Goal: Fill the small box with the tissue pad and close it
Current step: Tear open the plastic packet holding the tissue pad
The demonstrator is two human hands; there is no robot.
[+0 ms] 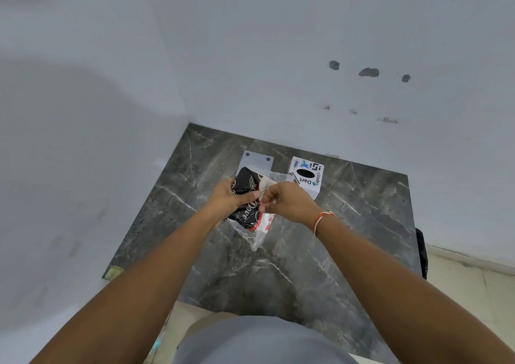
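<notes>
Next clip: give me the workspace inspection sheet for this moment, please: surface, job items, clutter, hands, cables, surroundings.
Surface: dark marble-patterned tabletop set in a wall corner.
Job's things: tissue pack in black, white and red clear-plastic wrap, held above the table; white box with oval slot, stickered, standing right of it; flat white panel with two dark dots behind the pack.
Clutter: nothing seen.
Grippers: left hand grips the pack; right hand pinches its wrapper edge; thread band on right wrist.
Cables: nothing seen.
Surroundings: pale wall with chipped spots; dark object past the right table edge, unclear.
</notes>
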